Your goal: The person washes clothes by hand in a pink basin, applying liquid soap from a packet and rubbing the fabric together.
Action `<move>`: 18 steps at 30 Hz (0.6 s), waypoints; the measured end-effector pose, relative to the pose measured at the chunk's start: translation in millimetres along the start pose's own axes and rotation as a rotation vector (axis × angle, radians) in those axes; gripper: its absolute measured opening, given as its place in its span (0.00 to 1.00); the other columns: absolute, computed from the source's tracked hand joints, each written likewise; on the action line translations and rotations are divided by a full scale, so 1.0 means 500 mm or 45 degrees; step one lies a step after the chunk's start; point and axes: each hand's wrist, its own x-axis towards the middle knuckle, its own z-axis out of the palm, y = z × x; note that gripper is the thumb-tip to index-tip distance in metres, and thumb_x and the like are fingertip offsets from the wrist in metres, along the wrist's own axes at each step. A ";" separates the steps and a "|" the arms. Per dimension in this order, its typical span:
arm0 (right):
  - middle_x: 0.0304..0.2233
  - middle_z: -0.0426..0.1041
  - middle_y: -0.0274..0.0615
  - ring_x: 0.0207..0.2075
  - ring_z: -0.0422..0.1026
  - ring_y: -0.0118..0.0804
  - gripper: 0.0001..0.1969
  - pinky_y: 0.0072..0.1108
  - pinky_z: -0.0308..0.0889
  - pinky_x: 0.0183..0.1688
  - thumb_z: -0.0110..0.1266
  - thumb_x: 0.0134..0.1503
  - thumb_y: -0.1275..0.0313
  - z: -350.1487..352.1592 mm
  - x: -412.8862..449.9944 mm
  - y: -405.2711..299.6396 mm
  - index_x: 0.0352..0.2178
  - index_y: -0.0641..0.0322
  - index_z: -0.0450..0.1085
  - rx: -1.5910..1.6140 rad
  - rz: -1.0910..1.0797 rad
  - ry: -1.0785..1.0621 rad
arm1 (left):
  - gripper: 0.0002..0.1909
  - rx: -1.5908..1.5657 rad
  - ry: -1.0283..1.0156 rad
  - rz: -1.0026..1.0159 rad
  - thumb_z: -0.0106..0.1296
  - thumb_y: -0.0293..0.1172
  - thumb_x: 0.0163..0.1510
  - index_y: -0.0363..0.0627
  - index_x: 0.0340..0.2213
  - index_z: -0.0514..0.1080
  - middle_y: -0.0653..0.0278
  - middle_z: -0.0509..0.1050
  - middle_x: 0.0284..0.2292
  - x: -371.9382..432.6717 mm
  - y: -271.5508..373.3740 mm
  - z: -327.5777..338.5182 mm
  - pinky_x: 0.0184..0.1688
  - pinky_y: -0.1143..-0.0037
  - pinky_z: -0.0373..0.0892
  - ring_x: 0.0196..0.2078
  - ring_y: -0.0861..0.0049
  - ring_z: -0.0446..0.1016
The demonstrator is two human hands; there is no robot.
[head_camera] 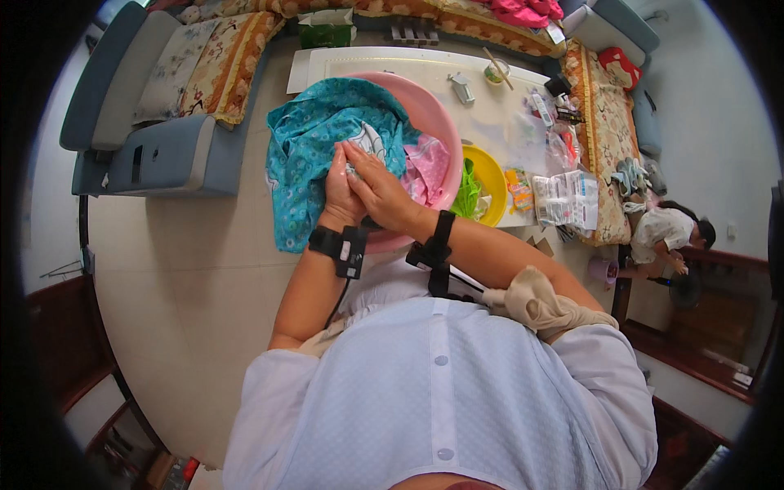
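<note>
My left hand (344,187) and my right hand (384,191) are pressed together, palm to palm, over a pink plastic basin (452,141). What may lie between the palms is hidden. Under and around them is a teal patterned cloth (306,141), with much of it draped over the basin's left rim. A white cloth with dark lines (372,139) shows just beyond my fingertips. Inside the basin, to the right of my hands, lies a pink polka-dot cloth (425,164). Both wrists wear black straps with small devices.
A yellow basin (499,190) with bright green netting (467,191) stands right of the pink one. The white table (392,58) also bears a cup (495,72) and plastic packaging (566,199). Sofas (168,153) surround it. Another person (664,229) is at far right.
</note>
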 end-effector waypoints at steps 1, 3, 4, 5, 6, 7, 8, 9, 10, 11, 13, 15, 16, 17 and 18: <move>0.58 0.59 0.57 0.62 0.55 0.54 0.23 0.37 0.45 0.64 0.43 0.61 0.71 -0.012 0.004 0.038 0.57 0.68 0.58 -0.007 0.007 0.020 | 0.26 -0.002 -0.055 -0.002 0.32 0.51 0.64 0.49 0.55 0.62 0.63 0.66 0.54 0.017 -0.013 0.026 0.57 0.70 0.62 0.53 0.70 0.66; 0.59 0.59 0.56 0.63 0.54 0.51 0.23 0.34 0.43 0.65 0.44 0.61 0.70 -0.057 0.047 0.155 0.57 0.68 0.58 -0.331 -0.114 0.301 | 0.26 0.082 0.911 0.023 0.33 0.54 0.64 0.49 0.52 0.65 0.63 0.70 0.50 0.048 -0.086 0.101 0.55 0.69 0.64 0.50 0.69 0.68; 0.58 0.60 0.56 0.62 0.55 0.52 0.22 0.33 0.45 0.64 0.44 0.61 0.70 -0.075 0.088 0.156 0.56 0.69 0.59 -0.344 0.096 0.441 | 0.26 0.234 0.760 0.117 0.35 0.55 0.63 0.49 0.50 0.67 0.63 0.72 0.47 0.058 -0.106 0.135 0.54 0.69 0.65 0.49 0.69 0.70; 0.58 0.60 0.56 0.62 0.55 0.52 0.22 0.33 0.45 0.64 0.44 0.61 0.70 -0.060 0.074 0.142 0.56 0.69 0.59 -0.333 0.103 0.442 | 0.26 0.239 0.772 0.116 0.35 0.55 0.63 0.49 0.50 0.67 0.63 0.72 0.47 0.046 -0.095 0.131 0.54 0.69 0.65 0.49 0.69 0.70; 0.55 0.61 0.59 0.59 0.57 0.57 0.22 0.37 0.48 0.62 0.44 0.60 0.70 -0.034 0.054 0.111 0.55 0.70 0.59 -0.226 -0.024 0.346 | 0.27 0.206 0.754 0.072 0.34 0.54 0.63 0.48 0.53 0.64 0.60 0.69 0.51 0.032 -0.066 0.120 0.57 0.68 0.62 0.52 0.68 0.67; 0.53 0.63 0.63 0.56 0.59 0.61 0.23 0.41 0.50 0.60 0.44 0.59 0.70 -0.015 0.031 0.076 0.54 0.71 0.59 -0.132 -0.152 0.247 | 0.28 0.164 0.725 0.026 0.34 0.53 0.64 0.47 0.56 0.61 0.58 0.65 0.55 0.021 -0.035 0.101 0.60 0.67 0.59 0.56 0.67 0.64; 0.49 0.65 0.62 0.52 0.62 0.62 0.21 0.40 0.55 0.57 0.44 0.58 0.72 0.013 0.005 0.033 0.52 0.71 0.60 -0.173 -0.173 0.149 | 0.27 0.117 0.612 0.045 0.34 0.52 0.64 0.47 0.55 0.62 0.59 0.66 0.54 0.015 -0.029 0.076 0.60 0.67 0.59 0.56 0.67 0.64; 0.49 0.65 0.62 0.52 0.62 0.62 0.21 0.40 0.55 0.57 0.44 0.58 0.72 0.010 0.011 0.047 0.52 0.71 0.60 -0.167 -0.171 0.139 | 0.27 0.072 0.499 0.060 0.33 0.52 0.64 0.48 0.55 0.62 0.60 0.66 0.54 0.010 -0.023 0.053 0.59 0.68 0.60 0.55 0.67 0.64; 0.49 0.66 0.61 0.51 0.63 0.62 0.21 0.39 0.56 0.56 0.45 0.57 0.72 -0.007 0.030 0.083 0.52 0.70 0.61 -0.220 -0.222 0.232 | 0.26 0.022 0.383 0.054 0.33 0.52 0.64 0.48 0.55 0.62 0.61 0.67 0.53 0.012 -0.022 0.030 0.59 0.68 0.60 0.55 0.67 0.65; 0.48 0.66 0.60 0.50 0.64 0.61 0.21 0.39 0.58 0.55 0.45 0.57 0.72 -0.036 0.049 0.123 0.51 0.70 0.61 -0.282 -0.264 0.335 | 0.27 0.043 0.592 0.042 0.32 0.50 0.65 0.46 0.57 0.59 0.58 0.63 0.56 0.041 -0.063 0.096 0.62 0.67 0.56 0.59 0.66 0.61; 0.56 0.62 0.59 0.61 0.57 0.55 0.22 0.34 0.48 0.64 0.46 0.59 0.73 -0.061 0.069 0.107 0.55 0.69 0.61 -0.256 0.072 0.339 | 0.27 0.223 0.613 0.101 0.28 0.48 0.66 0.46 0.58 0.57 0.60 0.62 0.58 0.051 -0.088 0.140 0.64 0.67 0.53 0.59 0.66 0.61; 0.48 0.68 0.59 0.50 0.65 0.60 0.21 0.38 0.58 0.55 0.47 0.56 0.72 -0.050 0.049 0.067 0.51 0.71 0.62 -0.160 0.072 0.268 | 0.26 0.100 0.804 0.007 0.28 0.48 0.66 0.46 0.58 0.57 0.59 0.62 0.57 0.050 -0.061 0.161 0.64 0.67 0.52 0.59 0.66 0.61; 0.50 0.66 0.59 0.53 0.64 0.59 0.24 0.37 0.55 0.58 0.47 0.56 0.71 -0.011 0.018 0.069 0.53 0.71 0.60 -0.201 -0.219 0.262 | 0.28 0.331 0.781 0.116 0.30 0.51 0.65 0.46 0.58 0.58 0.60 0.63 0.56 0.047 -0.045 0.127 0.62 0.66 0.55 0.58 0.66 0.62; 0.52 0.65 0.60 0.56 0.62 0.58 0.25 0.37 0.51 0.61 0.48 0.57 0.71 0.003 0.002 0.019 0.54 0.72 0.59 -0.148 -0.100 0.090 | 0.31 0.559 0.778 0.256 0.31 0.55 0.63 0.46 0.57 0.58 0.60 0.64 0.55 0.020 -0.019 0.059 0.61 0.66 0.57 0.57 0.66 0.62; 0.52 0.65 0.60 0.57 0.61 0.58 0.24 0.38 0.51 0.61 0.47 0.57 0.70 0.007 0.013 0.030 0.54 0.71 0.59 -0.142 -0.146 0.105 | 0.28 -0.088 -0.026 -0.029 0.32 0.54 0.64 0.46 0.55 0.60 0.58 0.65 0.54 -0.002 0.016 -0.021 0.61 0.66 0.57 0.56 0.66 0.64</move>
